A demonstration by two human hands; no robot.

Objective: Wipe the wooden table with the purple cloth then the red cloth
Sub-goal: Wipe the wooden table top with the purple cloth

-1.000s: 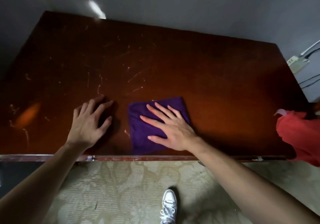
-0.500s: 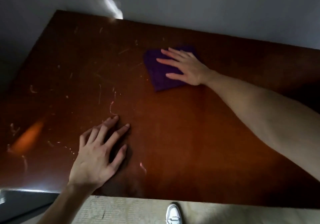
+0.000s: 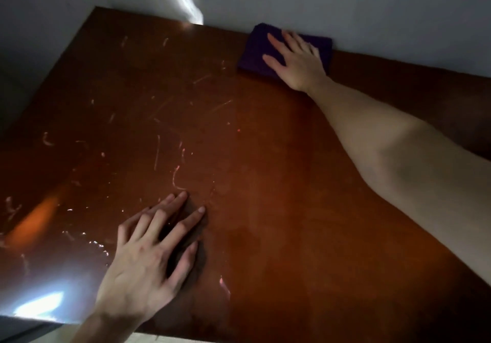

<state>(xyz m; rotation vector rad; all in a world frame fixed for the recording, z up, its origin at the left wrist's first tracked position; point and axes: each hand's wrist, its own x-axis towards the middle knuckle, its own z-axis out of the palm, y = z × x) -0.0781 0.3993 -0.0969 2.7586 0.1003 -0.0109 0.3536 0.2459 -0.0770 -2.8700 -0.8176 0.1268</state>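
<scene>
The dark red-brown wooden table (image 3: 265,209) fills most of the head view, its surface scratched on the left half. A folded purple cloth (image 3: 255,50) lies at the table's far edge against the wall. My right hand (image 3: 295,58) presses flat on it with straight, spread fingers, arm stretched far forward. My left hand (image 3: 151,255) rests flat on the bare wood near the front left, fingers spread, holding nothing. The red cloth is out of view.
A grey wall (image 3: 345,2) runs right behind the table's far edge. Bright light glare sits on the table's front left corner (image 3: 39,305). A strip of pale carpet (image 3: 143,338) shows below the front edge.
My right hand has pushed the purple cloth from the front edge straight across to the far edge by the wall. My left hand stayed planted; the view tilted forward, losing the red cloth.
</scene>
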